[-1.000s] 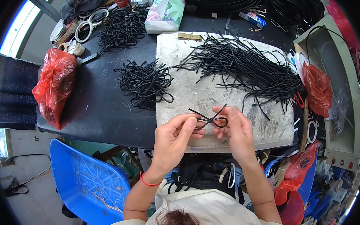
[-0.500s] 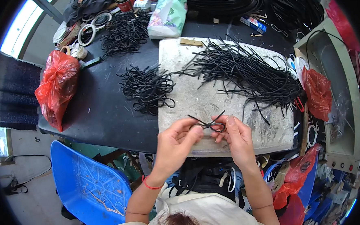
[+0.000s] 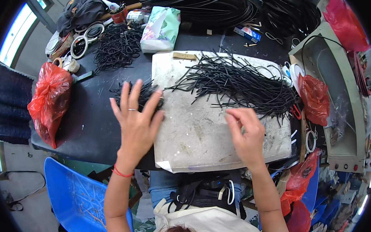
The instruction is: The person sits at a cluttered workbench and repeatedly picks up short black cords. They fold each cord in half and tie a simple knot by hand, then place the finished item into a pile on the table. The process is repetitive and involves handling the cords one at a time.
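Note:
My left hand [image 3: 136,118] is open, fingers spread, above a small pile of knotted, looped black cords [image 3: 117,93] on the dark tabletop left of the board. It hides most of that pile. To the right, my right hand [image 3: 247,131] is over the pale board [image 3: 191,136]. Its fingers are curled, thumb close to the index fingertip, and no cord shows between them. Just beyond those fingertips lies a large bundle of loose, straight black cords [image 3: 242,81], spread across the far right of the board.
Another heap of black cords [image 3: 117,46] lies farther back, beside a green tissue pack [image 3: 161,29]. A red plastic bag [image 3: 50,100] stands at the left table edge. Below it is a blue plastic chair [image 3: 74,197]. A grey metal casing [image 3: 344,103] rises at the right.
The tied black cord bow has left my fingers. My left hand has moved left and spread over the small pile; my right hand has separated from it toward the bundle. The view has shifted slightly.

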A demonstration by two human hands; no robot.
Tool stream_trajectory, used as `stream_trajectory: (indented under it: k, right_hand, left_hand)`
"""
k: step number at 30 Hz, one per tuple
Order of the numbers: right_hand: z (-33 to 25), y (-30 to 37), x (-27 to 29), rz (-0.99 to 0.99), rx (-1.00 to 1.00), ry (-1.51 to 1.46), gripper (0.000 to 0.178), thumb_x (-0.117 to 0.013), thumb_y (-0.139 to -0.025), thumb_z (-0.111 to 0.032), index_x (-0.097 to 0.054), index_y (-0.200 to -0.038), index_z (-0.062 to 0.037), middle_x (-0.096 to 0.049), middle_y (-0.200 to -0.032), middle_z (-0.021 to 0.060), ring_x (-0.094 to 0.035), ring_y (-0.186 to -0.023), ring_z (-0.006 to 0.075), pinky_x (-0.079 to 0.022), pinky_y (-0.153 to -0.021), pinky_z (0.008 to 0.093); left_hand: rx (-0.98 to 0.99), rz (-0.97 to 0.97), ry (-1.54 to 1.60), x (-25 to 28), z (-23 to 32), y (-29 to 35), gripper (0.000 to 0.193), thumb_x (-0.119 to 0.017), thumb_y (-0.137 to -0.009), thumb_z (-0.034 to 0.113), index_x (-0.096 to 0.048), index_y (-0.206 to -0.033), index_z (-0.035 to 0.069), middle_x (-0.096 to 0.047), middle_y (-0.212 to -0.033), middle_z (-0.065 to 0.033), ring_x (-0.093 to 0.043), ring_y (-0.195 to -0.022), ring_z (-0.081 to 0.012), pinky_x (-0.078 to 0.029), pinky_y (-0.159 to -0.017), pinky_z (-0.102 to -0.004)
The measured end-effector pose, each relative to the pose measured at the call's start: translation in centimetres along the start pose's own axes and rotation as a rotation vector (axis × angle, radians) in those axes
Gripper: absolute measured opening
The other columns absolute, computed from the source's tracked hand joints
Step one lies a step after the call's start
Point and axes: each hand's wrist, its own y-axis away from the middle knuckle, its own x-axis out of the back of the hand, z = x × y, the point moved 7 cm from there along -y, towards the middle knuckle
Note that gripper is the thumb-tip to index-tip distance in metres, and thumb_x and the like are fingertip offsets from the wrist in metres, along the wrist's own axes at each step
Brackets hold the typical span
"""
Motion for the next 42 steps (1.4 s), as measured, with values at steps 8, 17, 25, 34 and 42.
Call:
stream_trajectory:
  k: [8, 17, 25, 34, 42]
  right_hand:
    - [1.5, -4.5, 0.5, 0.199, 0.152, 0.377, 0.013, -0.062, -0.078, -0.007, -0.064, -0.091, -0.0043, -0.055, -0.081, 0.0079, -0.050, -0.078, 0.0236, -0.041, -0.071, 0.0334]
    - [-3.7, -0.9, 0.6, 0.181, 0.440, 0.283, 0.024, -0.064, -0.073, 0.004, -0.065, -0.095, -0.0049, -0.058, -0.086, 0.0084, -0.055, -0.078, 0.0236, -0.043, -0.072, 0.0330]
    - [-6.3, 0.7, 2.2, 0.085, 0.480, 0.154, 0.026, -0.067, -0.070, 0.006, -0.065, -0.094, -0.0034, -0.052, -0.076, 0.0079, -0.051, -0.060, 0.0169, -0.042, -0.050, 0.0249]
    - [-4.4, -0.1, 3.4, 0.326, 0.277, 0.154, 0.016, -0.065, -0.075, 0.003, -0.063, -0.090, -0.0021, -0.057, -0.080, 0.0059, -0.051, -0.061, 0.0109, -0.041, -0.047, 0.0220]
    - [-6.2, 1.3, -1.8, 0.009, 0.277, -0.006, 0.018, -0.063, -0.073, 0.003, -0.062, -0.089, -0.0021, -0.058, -0.079, 0.0092, -0.056, -0.063, 0.0201, -0.045, -0.052, 0.0276]
  left_hand:
    - [0.186, 0.168, -0.207, 0.1, -7.4, -1.9, 0.041, -0.055, -0.085, 0.027, -0.048, -0.125, 0.017, -0.034, -0.134, -0.0138, -0.025, -0.128, -0.0343, -0.017, -0.101, -0.0561]
    - [-0.114, 0.175, 0.618, 2.2, 7.4, -0.9, 0.039, -0.057, -0.079, 0.003, -0.053, -0.117, 0.007, -0.048, -0.123, -0.0168, -0.043, -0.117, -0.0332, -0.029, -0.100, -0.0449]
    - [0.415, -0.474, 1.464, -0.3, 5.8, 2.8, 0.020, -0.053, -0.088, 0.008, -0.060, -0.103, -0.002, -0.059, -0.082, -0.0050, -0.055, -0.066, -0.0060, -0.045, -0.059, -0.0196]
    - [0.460, -0.416, 1.443, -1.5, 5.1, 5.6, 0.021, -0.057, -0.086, 0.010, -0.060, -0.102, -0.003, -0.063, -0.088, -0.0070, -0.058, -0.081, -0.0081, -0.047, -0.070, -0.0208]
    - [0.767, -0.203, 1.957, -3.2, 6.3, 5.1, 0.019, -0.056, -0.087, 0.011, -0.057, -0.100, -0.003, -0.062, -0.089, -0.0094, -0.061, -0.082, -0.0133, -0.052, -0.070, -0.0240]
